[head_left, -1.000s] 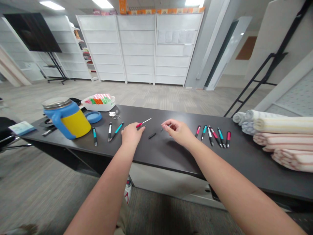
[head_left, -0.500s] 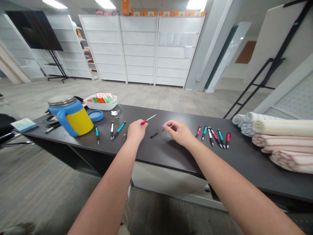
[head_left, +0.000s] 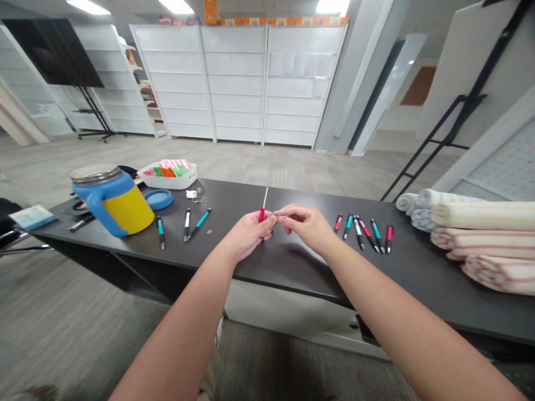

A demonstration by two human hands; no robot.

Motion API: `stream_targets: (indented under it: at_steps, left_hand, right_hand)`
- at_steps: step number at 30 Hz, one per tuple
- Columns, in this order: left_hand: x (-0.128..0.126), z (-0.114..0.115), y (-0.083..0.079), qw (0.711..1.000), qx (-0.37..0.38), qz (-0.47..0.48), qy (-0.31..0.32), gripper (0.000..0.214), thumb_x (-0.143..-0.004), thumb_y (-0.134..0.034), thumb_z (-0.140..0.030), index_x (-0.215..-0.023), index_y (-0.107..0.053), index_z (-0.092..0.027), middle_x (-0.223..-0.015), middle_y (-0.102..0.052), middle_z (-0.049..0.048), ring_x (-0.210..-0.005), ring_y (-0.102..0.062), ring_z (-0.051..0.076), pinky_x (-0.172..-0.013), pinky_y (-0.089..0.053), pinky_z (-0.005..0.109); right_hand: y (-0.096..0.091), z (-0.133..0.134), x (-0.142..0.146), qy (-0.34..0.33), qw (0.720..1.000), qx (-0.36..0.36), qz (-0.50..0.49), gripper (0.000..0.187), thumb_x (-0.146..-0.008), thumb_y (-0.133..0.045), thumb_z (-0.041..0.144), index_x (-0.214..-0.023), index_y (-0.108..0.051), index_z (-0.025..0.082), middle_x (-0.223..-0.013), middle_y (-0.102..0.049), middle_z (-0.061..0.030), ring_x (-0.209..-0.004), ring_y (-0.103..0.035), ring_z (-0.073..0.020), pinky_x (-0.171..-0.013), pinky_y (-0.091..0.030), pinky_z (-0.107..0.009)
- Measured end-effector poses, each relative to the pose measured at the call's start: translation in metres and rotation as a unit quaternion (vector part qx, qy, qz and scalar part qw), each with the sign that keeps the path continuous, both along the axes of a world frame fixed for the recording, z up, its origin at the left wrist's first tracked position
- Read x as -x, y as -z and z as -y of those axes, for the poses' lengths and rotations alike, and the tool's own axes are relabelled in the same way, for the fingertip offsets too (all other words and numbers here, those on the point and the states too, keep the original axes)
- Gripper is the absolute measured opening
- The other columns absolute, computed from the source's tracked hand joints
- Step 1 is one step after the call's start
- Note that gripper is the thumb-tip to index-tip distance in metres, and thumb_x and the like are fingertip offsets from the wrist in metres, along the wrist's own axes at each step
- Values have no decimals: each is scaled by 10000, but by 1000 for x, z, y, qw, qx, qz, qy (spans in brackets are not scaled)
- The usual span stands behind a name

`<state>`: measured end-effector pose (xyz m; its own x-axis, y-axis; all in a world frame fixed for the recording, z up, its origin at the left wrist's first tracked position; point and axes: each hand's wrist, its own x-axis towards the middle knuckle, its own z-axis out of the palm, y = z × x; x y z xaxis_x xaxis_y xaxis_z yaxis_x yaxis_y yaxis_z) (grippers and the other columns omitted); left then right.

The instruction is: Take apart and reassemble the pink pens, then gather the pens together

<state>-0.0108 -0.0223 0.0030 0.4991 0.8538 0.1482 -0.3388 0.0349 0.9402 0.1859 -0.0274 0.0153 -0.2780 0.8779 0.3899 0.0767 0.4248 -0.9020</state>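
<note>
Red pen part (head_left: pixel 262 214) pinched in left hand (head_left: pixel 247 236), pointing forward, right hand (head_left: pixel 306 224) just beside, curled, whether gripping unclear

At the left end of the bench (head_left: pixel 418 267) stands a big yellow-and-blue mug (head_left: pixel 131 209) with a silvery top, a round blue lid (head_left: pixel 159 199) just beside it. Behind them, a white basket (head_left: pixel 169 182) holds colourful packets (head_left: pixel 167 170). Rolled striped cloths (head_left: pixel 485 239) are stacked at the right end. Across the carpeted floor (head_left: pixel 251 161), a dark screen (head_left: pixel 52 53) on a wheeled stand (head_left: pixel 94 114) stands left of tall white shelving (head_left: pixel 234 83) topped with orange boxes (head_left: pixel 309 20).
</note>
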Motion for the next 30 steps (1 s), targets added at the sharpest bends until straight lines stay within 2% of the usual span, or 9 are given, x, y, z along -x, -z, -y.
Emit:
stream_targets:
  at_steps: [3, 6, 9, 13, 18, 21, 23, 26, 30]
  left_hand:
    - [-4, 2, 0, 1000, 0, 1, 6, 397, -819, -835, -497, -869, -647, -151, -665, -443, -48, -578, -374, 75, -575, -318, 249]
    - [-5, -1, 1, 1000, -7, 11, -27, 398, -860, -791, -525, -917, -633, -164, -670, -385, -63, -557, -333, 68, -551, -315, 235]
    - [-1, -7, 0, 988, 3, 66, -140, 416, -951, -630, -611, -1069, -601, -214, -704, -350, -65, -525, -283, 74, -492, -269, 222]
    - [9, -17, 1, 958, 12, 88, -271, 335, -1019, -482, -584, -1021, -516, -251, -722, -360, -53, -525, -318, 95, -489, -298, 223]
    - [6, -18, 10, 947, -129, -75, -286, 310, -1050, -452, -514, -1061, -589, -237, -873, -563, 8, -757, -554, 127, -707, -466, 245]
    - [1, -17, 13, 930, -198, -128, -281, 334, -1063, -435, -502, -1114, -614, -224, -951, -646, 37, -892, -605, 151, -854, -488, 279]
    - [1, -18, 14, 930, -208, -113, -282, 358, -1073, -407, -509, -1119, -605, -214, -932, -680, 44, -878, -610, 157, -868, -488, 295]
    - [4, -20, 14, 930, -199, -81, -299, 382, -1082, -365, -522, -1112, -586, -212, -899, -703, 46, -828, -605, 160, -851, -489, 303]
    - [6, -16, 13, 912, -233, -166, -294, 368, -1086, -370, -496, -1130, -612, -223, -975, -707, 49, -886, -627, 166, -881, -487, 306]
  right_hand:
    - [-3, 3, 0, 3, 1000, -13, -2, 305, -832, -820, 513, -928, -813, 223, -939, -734, -43, -633, -608, -125, -586, -516, -296]
    - [-5, 2, 1, 25, 1000, 4, -13, 327, -835, -815, 517, -920, -775, 204, -776, -690, -10, -593, -587, -122, -567, -503, -286]
    - [-5, -2, -1, 68, 995, 17, -68, 354, -817, -824, 528, -917, -739, 199, -716, -656, 12, -572, -573, -119, -550, -502, -279]
    - [-4, -7, -5, 110, 989, 5, -96, 352, -829, -812, 527, -945, -733, 204, -764, -667, 5, -608, -583, -121, -572, -527, -282]
    - [-2, -9, -5, 108, 989, 16, -96, 360, -800, -839, 503, -945, -724, 193, -761, -678, 2, -601, -580, -118, -567, -527, -283]
    - [0, -10, -5, 102, 990, 25, -94, 433, -775, -862, 489, -1063, -732, 193, -844, -720, -13, -621, -593, -116, -570, -525, -280]
    - [1, -11, -5, 100, 991, 23, -82, 452, -785, -854, 494, -1104, -741, 195, -866, -725, -18, -637, -600, -119, -582, -528, -283]
    - [2, -12, -6, 99, 993, 17, -57, 380, -808, -833, 508, -1002, -749, 193, -817, -706, -10, -629, -605, -123, -594, -531, -292]
    - [4, -12, -6, 85, 996, 17, -31, 329, -825, -824, 499, -902, -723, 195, -783, -691, -6, -641, -619, -132, -607, -538, -298]
